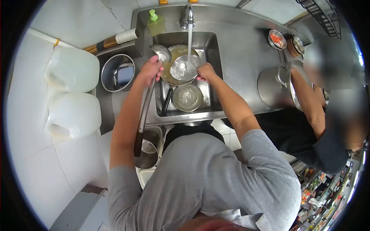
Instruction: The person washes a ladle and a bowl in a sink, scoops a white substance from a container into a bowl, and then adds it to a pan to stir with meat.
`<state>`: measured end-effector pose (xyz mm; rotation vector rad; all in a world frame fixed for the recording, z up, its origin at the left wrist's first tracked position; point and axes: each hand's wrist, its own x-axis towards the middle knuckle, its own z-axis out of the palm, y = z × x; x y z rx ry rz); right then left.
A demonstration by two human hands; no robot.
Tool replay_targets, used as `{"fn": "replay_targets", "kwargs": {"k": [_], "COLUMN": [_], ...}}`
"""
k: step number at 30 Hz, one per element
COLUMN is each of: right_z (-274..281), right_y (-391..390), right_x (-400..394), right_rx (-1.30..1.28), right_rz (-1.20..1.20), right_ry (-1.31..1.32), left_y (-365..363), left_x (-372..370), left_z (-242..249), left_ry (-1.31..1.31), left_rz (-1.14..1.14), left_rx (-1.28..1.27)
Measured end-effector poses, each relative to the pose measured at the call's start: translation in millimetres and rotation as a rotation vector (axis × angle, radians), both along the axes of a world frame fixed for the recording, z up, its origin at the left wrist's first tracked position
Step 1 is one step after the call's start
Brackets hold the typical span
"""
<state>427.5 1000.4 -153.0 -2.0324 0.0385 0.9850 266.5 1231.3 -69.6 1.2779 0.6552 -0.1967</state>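
My left hand [151, 70] is closed around the shaft of a long-handled ladle [162, 53]. The ladle's bowl is up over the sink's left side, and its dark grip hangs down along my forearm. With my right hand [206, 72] I grip the rim of a metal bowl [185, 68]. Water from the tap [189, 17] runs straight into this bowl. Beneath it sits a wider round vessel [178, 51] with a yellowish inside, partly covered. Nearer to me in the sink [214, 50] lies a small round pan [187, 98], a black handle [167, 101] beside it.
A soap bottle [155, 25] and a bamboo brush [111, 41] lie behind and left. A steel pot [118, 73] and two plastic jugs [73, 69] stand left. At right, another person's arm [310, 104] reaches into a large pot [269, 86]; a bowl of orange-red pieces [276, 39] sits behind.
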Motion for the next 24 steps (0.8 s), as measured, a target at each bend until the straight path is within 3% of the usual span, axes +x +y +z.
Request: {"fn": "replay_targets", "kwargs": {"k": [4, 9, 11, 14, 18, 21, 23, 24], "right_z": [-20.3, -22.4, -24.9, 22.9, 24.5, 21.4, 59.2, 65.1], "right_y": [16.2, 25.3, 21.2, 11.0, -12.4, 11.6, 45.5, 60.9], "right_x": [11.0, 10.7, 11.4, 17.1, 16.9, 26.0, 34.2, 35.5], "right_rx": [0.064, 0.122, 0.103, -0.253, -0.375, -0.095, 0.21, 0.468], "right_rz": [0.02, -0.042, 0.189, 0.742, 0.922, 0.594, 0.229, 0.104], "right_ry": [0.047, 0.08, 0.023, -0.117, -0.174, -0.802, -0.543, -0.131], "left_y": [-9.1, -5.1, -2.4, -0.9, -4.1, -13.9, -15.1, -14.4], "left_x": [-13.8, -16.5, -13.6, -7.5, 7.0, 18.9, 29.1, 34.2], "left_z": [-7.6, -25.8, -31.9, -34.4, -34.6, -28.6, -46.4, -59.3], "left_ry": [0.043, 0.061, 0.055, 0.048, 0.098, 0.155, 0.167, 0.173], "left_rz": [0.12, 0.084, 0.052, 0.033, 0.027, 0.099, 0.094, 0.092], "left_rx": [-0.088, -0.055, -0.058, -0.125, -0.164, -0.242, -0.268, -0.279]}}
